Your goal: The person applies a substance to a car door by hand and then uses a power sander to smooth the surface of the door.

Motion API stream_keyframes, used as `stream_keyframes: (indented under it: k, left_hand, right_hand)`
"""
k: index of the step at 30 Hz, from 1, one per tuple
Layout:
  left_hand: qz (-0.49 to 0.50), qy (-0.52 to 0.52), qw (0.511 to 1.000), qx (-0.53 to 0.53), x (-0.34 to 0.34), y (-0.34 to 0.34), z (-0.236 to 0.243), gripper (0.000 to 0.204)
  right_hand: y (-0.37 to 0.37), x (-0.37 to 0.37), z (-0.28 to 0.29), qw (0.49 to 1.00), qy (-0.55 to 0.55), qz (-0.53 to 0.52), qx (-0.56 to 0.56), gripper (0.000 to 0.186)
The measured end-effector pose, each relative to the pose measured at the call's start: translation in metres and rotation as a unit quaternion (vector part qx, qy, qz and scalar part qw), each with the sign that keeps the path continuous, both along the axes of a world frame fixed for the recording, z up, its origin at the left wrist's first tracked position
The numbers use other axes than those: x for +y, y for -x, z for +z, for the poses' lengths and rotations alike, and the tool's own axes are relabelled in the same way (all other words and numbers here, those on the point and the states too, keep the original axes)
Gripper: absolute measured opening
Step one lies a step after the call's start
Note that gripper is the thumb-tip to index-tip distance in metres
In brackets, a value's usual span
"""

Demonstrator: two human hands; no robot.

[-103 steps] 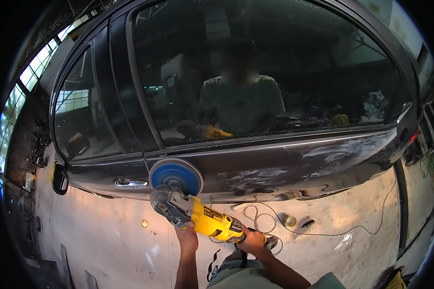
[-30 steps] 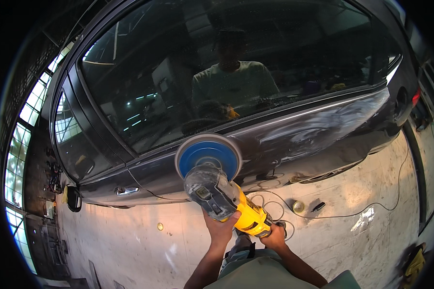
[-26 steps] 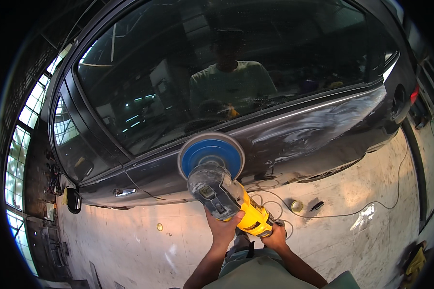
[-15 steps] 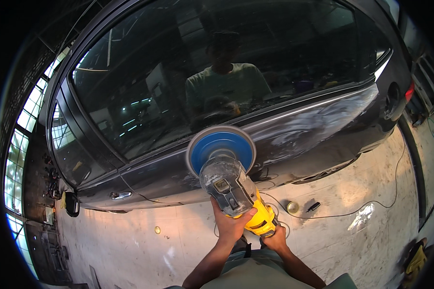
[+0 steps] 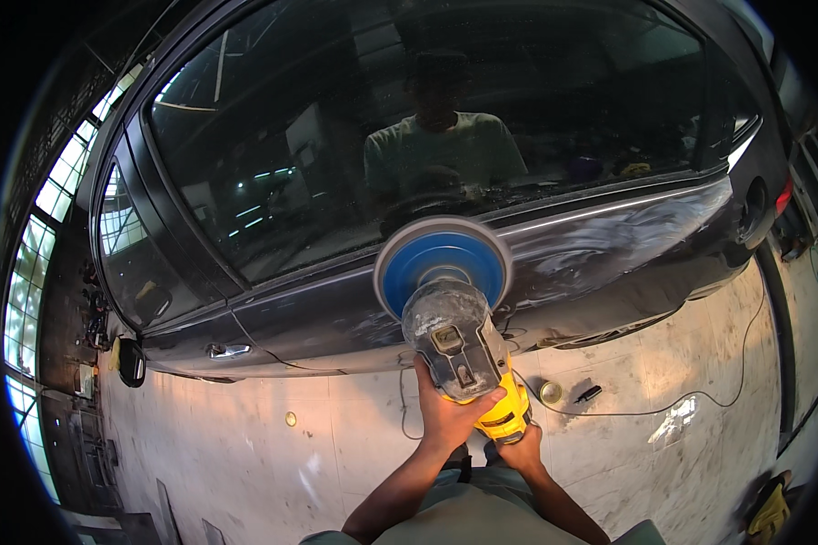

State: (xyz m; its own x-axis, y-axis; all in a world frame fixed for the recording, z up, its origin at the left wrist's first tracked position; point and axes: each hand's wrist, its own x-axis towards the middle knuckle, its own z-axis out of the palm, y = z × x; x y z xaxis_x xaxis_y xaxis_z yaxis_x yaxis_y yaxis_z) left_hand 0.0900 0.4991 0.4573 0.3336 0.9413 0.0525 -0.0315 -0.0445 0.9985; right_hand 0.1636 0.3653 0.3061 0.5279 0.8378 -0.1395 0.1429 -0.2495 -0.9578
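Both my hands grip a yellow and grey electric polisher [image 5: 463, 350] with a round blue backing plate [image 5: 436, 263] and a pale pad round its rim. My left hand [image 5: 445, 409] is wrapped round the body just behind the grey head. Farther back, my right hand [image 5: 522, 448] is closed on the rear handle. The pad lies against the dark grey car door [image 5: 336, 318], just below the window [image 5: 318, 127]. Whitish compound smears [image 5: 618, 232] streak the panel to the right of the pad.
A black cord [image 5: 645, 413] runs across the pale floor [image 5: 354, 445]. On the floor lie a round tin [image 5: 550, 391], a small dark object [image 5: 589, 393] and a small round yellowish object [image 5: 291, 419]. A chrome door handle [image 5: 229, 350] and side mirror [image 5: 133, 361] are at left.
Held in both my hands, the polisher has moved slightly right and up along the door, toward the smeared area. The view has shifted a little too.
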Motion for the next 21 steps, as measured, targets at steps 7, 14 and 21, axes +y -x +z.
stream_keyframes:
  k: [7,14,21]
  left_hand:
    - [0.022,0.007,1.000,-0.020,0.008,0.033,-0.001,0.083]
    - [0.030,0.007,0.999,-0.016,0.020,0.058,-0.005,0.093]
    - [0.030,0.049,0.998,-0.025,0.026,0.082,-0.006,0.093]
  right_hand:
    - [0.016,0.015,0.016,0.997,0.025,0.048,-0.056,0.026]
    - [0.041,0.024,0.000,0.998,0.018,0.050,-0.022,0.028]
    - [0.058,0.034,0.005,0.997,0.036,0.053,-0.036,0.032]
